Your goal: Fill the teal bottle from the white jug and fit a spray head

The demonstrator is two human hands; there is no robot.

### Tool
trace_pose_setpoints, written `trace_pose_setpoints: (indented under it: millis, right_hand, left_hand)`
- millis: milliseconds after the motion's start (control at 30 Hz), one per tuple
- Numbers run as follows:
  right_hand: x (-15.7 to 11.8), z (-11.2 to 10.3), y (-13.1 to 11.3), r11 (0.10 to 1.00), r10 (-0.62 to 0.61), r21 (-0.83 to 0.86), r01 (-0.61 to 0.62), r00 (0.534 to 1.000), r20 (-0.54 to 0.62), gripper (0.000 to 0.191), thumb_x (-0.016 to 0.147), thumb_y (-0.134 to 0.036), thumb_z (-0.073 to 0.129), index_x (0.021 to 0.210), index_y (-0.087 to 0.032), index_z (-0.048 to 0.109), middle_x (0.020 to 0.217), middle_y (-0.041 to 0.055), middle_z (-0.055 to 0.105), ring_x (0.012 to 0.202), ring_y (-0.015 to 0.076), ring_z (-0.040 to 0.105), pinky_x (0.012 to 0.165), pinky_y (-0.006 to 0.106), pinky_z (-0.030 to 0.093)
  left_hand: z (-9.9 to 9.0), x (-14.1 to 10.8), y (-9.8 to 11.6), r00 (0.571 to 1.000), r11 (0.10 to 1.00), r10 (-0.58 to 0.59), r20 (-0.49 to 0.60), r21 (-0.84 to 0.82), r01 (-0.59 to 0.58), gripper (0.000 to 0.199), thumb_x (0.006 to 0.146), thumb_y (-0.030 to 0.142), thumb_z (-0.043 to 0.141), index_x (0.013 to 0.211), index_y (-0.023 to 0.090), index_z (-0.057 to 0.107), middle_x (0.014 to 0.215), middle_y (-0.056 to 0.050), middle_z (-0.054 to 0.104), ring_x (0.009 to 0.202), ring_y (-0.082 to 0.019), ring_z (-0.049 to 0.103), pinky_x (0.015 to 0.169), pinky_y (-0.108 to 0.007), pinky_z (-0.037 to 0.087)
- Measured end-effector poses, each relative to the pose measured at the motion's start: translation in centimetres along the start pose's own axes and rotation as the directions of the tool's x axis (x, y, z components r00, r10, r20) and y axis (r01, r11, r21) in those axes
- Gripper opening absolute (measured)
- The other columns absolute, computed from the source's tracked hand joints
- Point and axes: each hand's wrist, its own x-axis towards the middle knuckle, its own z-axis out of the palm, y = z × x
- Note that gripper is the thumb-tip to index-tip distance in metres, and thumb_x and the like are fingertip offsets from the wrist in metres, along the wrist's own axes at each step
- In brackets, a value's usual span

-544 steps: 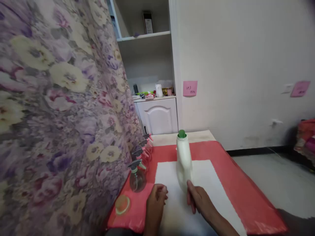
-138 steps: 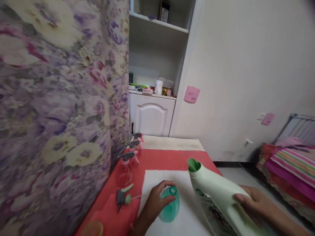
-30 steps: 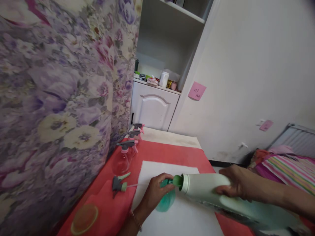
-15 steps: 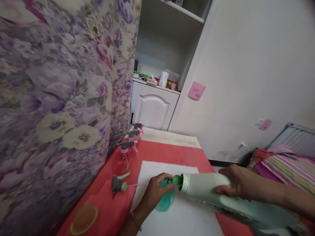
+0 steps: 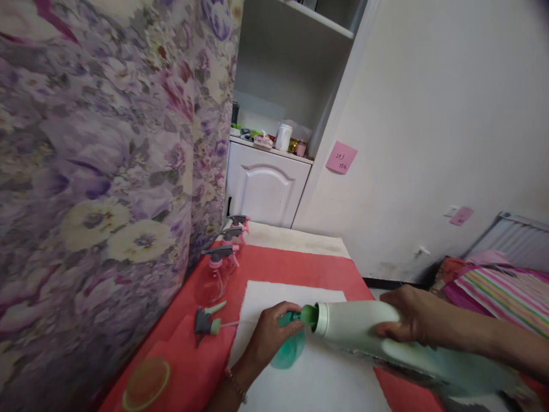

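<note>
Our jug [image 5: 358, 321], smooth and pale green, leans nearly flat, its spout [image 5: 309, 316] now meeting the neck of our translucent teal bottle [image 5: 288, 352] over the sheet [image 5: 319, 377]; earlier they stood apart. Our right hand [image 5: 407, 320] clamps the jug, our left hand [image 5: 274, 332] the bottle's neck. The pink note [image 5: 341, 158] perhaps reads "293".
</note>
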Motion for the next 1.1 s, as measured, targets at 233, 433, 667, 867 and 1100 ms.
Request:
trace_pose_setpoints:
  millis: [233, 433, 667, 867, 1100]
  right_hand:
    - [-0.14, -0.31, -0.28, 1.0, -0.002, -0.019, 0.002, 1.0, 0.009, 0.048, 0.08, -0.066, 0.054, 0.079, -0.019, 0.065, 0.068, 0.0031, 0.067, 0.056, 0.0138, 0.057, 0.047, 0.023, 0.031]
    - [-0.16, -0.24, -0.17, 0.999, -0.026, -0.017, 0.026, 1.0, 0.0, 0.049, 0.08, -0.067, 0.054, 0.079, -0.02, 0.065, 0.069, 0.0046, 0.068, 0.058, 0.017, 0.06, 0.048, 0.025, 0.032]
    - [-0.01, -0.12, -0.05, 1.0, -0.013, -0.009, 0.013, 1.0, 0.003, 0.051, 0.077, -0.069, 0.054, 0.077, -0.019, 0.064, 0.067, 0.0049, 0.067, 0.056, 0.0158, 0.058, 0.046, 0.024, 0.031]
    - [-0.21, -0.42, -0.42, 1.0, -0.01, -0.006, 0.01, 1.0, 0.018, 0.049, 0.079, -0.067, 0.054, 0.079, -0.019, 0.065, 0.07, 0.0052, 0.069, 0.059, 0.0175, 0.061, 0.048, 0.024, 0.033]
    - [-0.21, -0.4, -0.5, 0.999, 0.004, 0.041, -0.004, 1.0, -0.001, 0.044, 0.078, -0.062, 0.059, 0.077, -0.018, 0.066, 0.068, 0.0067, 0.069, 0.057, 0.018, 0.06, 0.047, 0.026, 0.032]
  left_hand:
    - [0.05, 0.0, 0.05, 1.0, 1.0, 0.002, -0.007, -0.001, -0.002, 0.016, 0.074, 0.022, 0.069, 0.09, 0.021, 0.072, 0.092, -0.002, 0.074, 0.09, -0.02, 0.066, 0.082, -0.026, 0.047]
    - [0.03, -0.01, -0.02, 1.0, 1.0, 0.008, -0.01, 0.018, -0.008, 0.017, 0.074, 0.022, 0.068, 0.09, 0.021, 0.072, 0.092, -0.002, 0.075, 0.089, -0.021, 0.066, 0.082, -0.027, 0.048]
    - [-0.03, -0.04, 0.15, 1.0, 1.0, -0.002, 0.003, 0.006, 0.002, 0.017, 0.074, 0.023, 0.068, 0.09, 0.021, 0.072, 0.093, -0.003, 0.075, 0.09, -0.021, 0.066, 0.083, -0.028, 0.048]
    - [0.05, 0.07, -0.12, 1.0, 1.0, -0.009, -0.006, 0.009, 0.009, 0.017, 0.074, 0.023, 0.068, 0.091, 0.02, 0.072, 0.092, -0.003, 0.075, 0.09, -0.021, 0.066, 0.083, -0.028, 0.048]
    - [0.02, 0.01, 0.19, 1.0, 1.0, -0.019, 0.002, 0.013, 0.019, 0.017, 0.074, 0.024, 0.069, 0.091, 0.02, 0.072, 0.093, -0.004, 0.075, 0.089, -0.022, 0.066, 0.081, -0.028, 0.049]
